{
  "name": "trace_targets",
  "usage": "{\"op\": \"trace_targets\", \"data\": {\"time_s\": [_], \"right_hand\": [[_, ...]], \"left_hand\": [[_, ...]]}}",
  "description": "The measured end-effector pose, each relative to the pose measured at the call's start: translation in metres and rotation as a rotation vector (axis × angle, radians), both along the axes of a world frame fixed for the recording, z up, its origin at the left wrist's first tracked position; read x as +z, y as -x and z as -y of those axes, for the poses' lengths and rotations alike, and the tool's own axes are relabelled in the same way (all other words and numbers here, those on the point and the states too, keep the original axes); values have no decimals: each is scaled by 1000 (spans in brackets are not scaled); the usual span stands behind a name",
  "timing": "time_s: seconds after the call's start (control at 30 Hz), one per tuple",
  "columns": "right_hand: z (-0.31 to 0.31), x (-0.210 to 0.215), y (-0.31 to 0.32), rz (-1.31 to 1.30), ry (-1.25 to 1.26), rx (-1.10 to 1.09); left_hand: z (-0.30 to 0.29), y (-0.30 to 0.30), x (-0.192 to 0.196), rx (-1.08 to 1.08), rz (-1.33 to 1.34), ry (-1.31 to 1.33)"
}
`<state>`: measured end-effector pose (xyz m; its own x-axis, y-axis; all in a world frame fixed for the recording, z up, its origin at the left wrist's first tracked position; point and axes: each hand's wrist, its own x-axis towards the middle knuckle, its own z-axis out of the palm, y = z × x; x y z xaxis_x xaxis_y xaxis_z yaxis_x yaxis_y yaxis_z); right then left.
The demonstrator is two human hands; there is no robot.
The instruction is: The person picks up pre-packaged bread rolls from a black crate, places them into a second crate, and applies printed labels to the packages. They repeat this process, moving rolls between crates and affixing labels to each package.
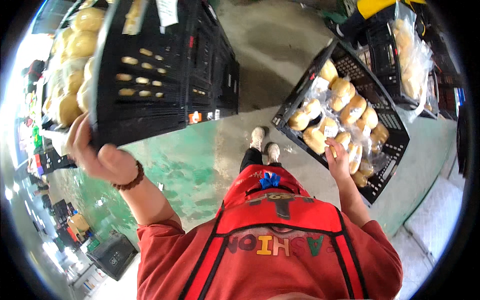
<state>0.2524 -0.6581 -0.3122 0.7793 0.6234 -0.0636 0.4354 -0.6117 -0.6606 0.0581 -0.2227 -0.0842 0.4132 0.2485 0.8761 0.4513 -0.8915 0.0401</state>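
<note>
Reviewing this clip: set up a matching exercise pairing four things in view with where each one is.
1 left hand
2 right hand
3 bead bracelet
4 pale shoes

A on the green and grey floor
B on bagged rolls in the low black crate
C around the left wrist
D gripping the raised black crate's edge

Pairs: 1-D, 2-B, 3-C, 4-A

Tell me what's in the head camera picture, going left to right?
Bagged buns → left hand on a black crate → shoes → right hand → crate of buns → stacked crates.
</note>
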Motion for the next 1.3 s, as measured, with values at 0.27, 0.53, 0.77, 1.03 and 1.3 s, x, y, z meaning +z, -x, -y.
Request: {"op": "trace_targets", "data": {"time_s": [0.27,0.53,0.77,1.03,1.3], "right_hand": [[-73,59,-34,-71,-250,73],[-204,177,-67,-59,-522,278],[-337,295,-31,346,-595,748],[-446,335,9,538,-168,1308],[-507,325,46,709,247,1637]], "left_hand": [[-9,22,64,-359,-183,445],[-176,54,120,26,-144,485],[-322,72,117,285,-972,709],[-289,33,98,270,-1186,522],[-309,52,103,-54,-1026,407]]}}
